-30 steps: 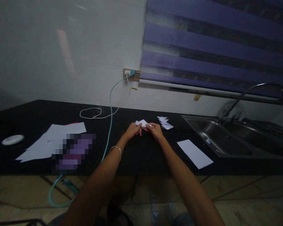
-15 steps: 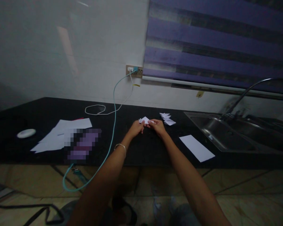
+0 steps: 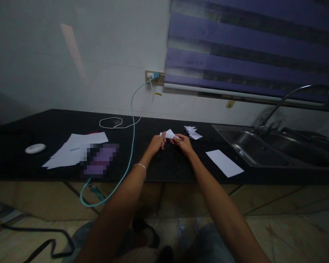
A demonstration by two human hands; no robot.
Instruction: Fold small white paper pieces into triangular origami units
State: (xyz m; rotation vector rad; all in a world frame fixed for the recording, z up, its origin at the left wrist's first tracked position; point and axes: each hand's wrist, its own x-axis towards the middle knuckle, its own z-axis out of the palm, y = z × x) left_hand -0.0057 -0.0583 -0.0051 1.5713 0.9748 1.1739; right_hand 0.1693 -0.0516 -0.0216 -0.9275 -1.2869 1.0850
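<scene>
The person's two bare arms reach forward from the lower corners of the view and draw toward each other over the dark table (image 3: 175, 166), making a shape like an upturned V. The left forearm slants up and to the right, with a thin bracelet (image 3: 140, 164) near the wrist; the right forearm slants up and to the left. Both elbows look only slightly bent, and the wrists run nearly in line with the forearms.

The hands meet at a small folded white paper (image 3: 170, 134), which sits between them with a peak pointing away from the person. The left hand (image 3: 155, 144) is nearly closed, pinching the paper's left side, thumb along the near face and the other fingers curled below. The right hand (image 3: 184, 144) is likewise nearly closed, gripping the right side between thumb and bent fingers. Whether either hand rests on the table cannot be told.

Just beyond the right hand, to its right, lie some folded white pieces (image 3: 194, 133). Nearer the person, a flat white sheet (image 3: 224, 163) lies right of the right forearm, near the sink (image 3: 230, 143).
</scene>
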